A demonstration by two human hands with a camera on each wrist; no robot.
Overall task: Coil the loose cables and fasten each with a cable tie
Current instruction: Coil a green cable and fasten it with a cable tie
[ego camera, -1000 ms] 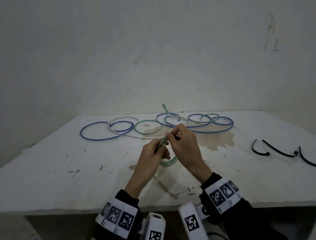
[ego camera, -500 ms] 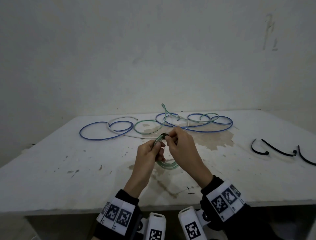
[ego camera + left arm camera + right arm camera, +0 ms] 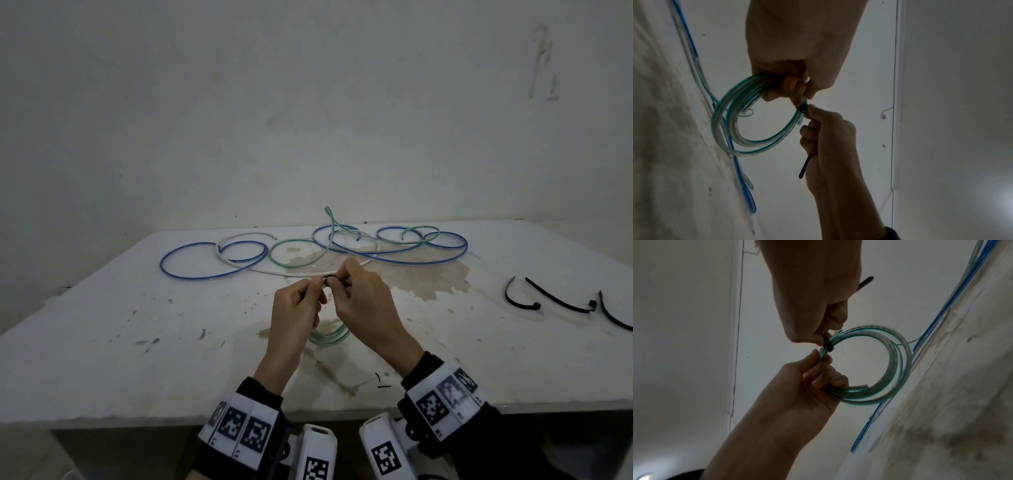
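A green-and-clear cable coil [image 3: 330, 337] hangs between my hands above the table's middle. My left hand [image 3: 317, 287] grips one side of the coil [image 3: 752, 147], its fingers curled round the bundled strands. A black cable tie [image 3: 802, 109] wraps the strands right beside those fingers. My right hand [image 3: 337, 282] pinches the tie [image 3: 827, 344] at the coil [image 3: 900, 366], and the tie's tail [image 3: 865, 283] sticks out past the hand. In the head view the tie is mostly hidden by the fingertips.
Loose blue cable [image 3: 205, 277], green cable [image 3: 272, 255] and white cable [image 3: 239, 236] lie looped along the back of the white table [image 3: 102, 342]. Spare black cable ties [image 3: 555, 300] lie at the right. A brown stain marks the middle.
Both hands have carried the coil a little higher and farther from me. The right fingertips have closed in on the left ones at the tie.
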